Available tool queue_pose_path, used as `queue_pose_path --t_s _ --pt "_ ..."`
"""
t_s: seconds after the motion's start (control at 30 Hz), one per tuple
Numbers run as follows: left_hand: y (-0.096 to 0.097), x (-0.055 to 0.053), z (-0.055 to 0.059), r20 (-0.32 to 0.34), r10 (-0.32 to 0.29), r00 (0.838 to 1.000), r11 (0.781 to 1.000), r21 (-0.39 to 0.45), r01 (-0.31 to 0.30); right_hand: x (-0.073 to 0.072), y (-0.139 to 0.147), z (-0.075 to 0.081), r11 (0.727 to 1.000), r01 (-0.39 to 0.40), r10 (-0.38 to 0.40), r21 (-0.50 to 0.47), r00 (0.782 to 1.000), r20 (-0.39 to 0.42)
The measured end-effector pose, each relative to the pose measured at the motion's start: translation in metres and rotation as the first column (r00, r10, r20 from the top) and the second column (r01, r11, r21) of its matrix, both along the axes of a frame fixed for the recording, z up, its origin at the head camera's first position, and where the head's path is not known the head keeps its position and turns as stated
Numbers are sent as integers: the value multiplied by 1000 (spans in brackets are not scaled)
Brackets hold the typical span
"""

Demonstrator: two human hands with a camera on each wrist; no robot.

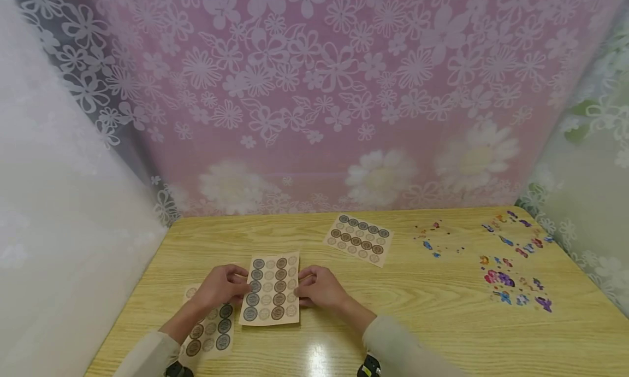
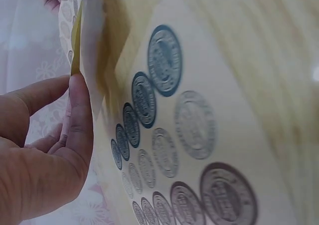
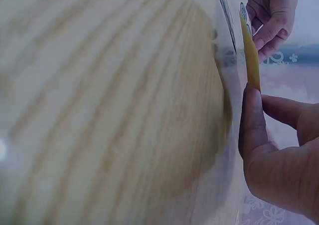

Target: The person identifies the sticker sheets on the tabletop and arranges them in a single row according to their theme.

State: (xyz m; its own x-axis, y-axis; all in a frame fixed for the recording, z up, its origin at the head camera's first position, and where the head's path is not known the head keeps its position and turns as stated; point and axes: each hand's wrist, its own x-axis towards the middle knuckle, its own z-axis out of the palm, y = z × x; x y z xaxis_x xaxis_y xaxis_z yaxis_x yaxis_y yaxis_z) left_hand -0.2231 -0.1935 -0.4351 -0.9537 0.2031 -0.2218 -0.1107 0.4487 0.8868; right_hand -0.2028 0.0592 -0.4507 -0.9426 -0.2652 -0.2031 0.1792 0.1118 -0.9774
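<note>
A tan sticker sheet (image 1: pixel 269 289) with columns of round seal-like stickers in blue-grey, pale and brown is held up a little above the table. My left hand (image 1: pixel 221 288) pinches its left edge between thumb and fingers. On the opposite edge, my right hand (image 1: pixel 321 289) pinches it the same way; the right wrist view shows the sheet edge-on (image 3: pixel 252 60) between thumb and finger. Beneath the left forearm lies a second sticker sheet (image 1: pixel 210 329), partly covered by the hand and arm. Its blue, pale and brown circles fill the left wrist view (image 2: pixel 192 125).
A third sticker sheet (image 1: pixel 360 239) lies slanted toward the back of the wooden table (image 1: pixel 393 317). Small colourful butterfly-like pieces (image 1: pixel 501 278) are scattered in groups at the right. Behind the table hangs a pink flowered curtain (image 1: pixel 314 120); pale cloth (image 1: pixel 64 202) borders the left side.
</note>
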Motion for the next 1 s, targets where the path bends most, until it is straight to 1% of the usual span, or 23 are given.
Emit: queue_pose_path --t_s 0.13,0.33,0.43,0.57,0.8,0.9,1.0 --pt "-1 9 -1 -18 2 1000 999 -33 -3 5 -3 -2 1000 -20 20 -3 1000 -6" --pt "1 18 -2 -43 45 998 991 -124 -50 9 -9 -3 1000 -23 23 10 1000 -15" --pt "0 21 -3 -39 52 998 990 -131 -57 11 -10 -3 999 -25 25 32 999 -22" --pt "-1 24 -6 -41 33 999 991 -127 -38 12 -12 -5 998 -31 33 55 999 -36" --pt "-4 31 -8 -44 1 999 995 -97 -5 17 -14 -2 995 -55 58 85 998 -28" --pt "-5 31 -9 -54 -23 998 995 -101 17 17 -14 -2 993 -59 63 105 997 -34" --pt "-5 31 -10 -58 -25 998 993 -114 18 18 -14 -2 990 -64 68 123 997 -28"
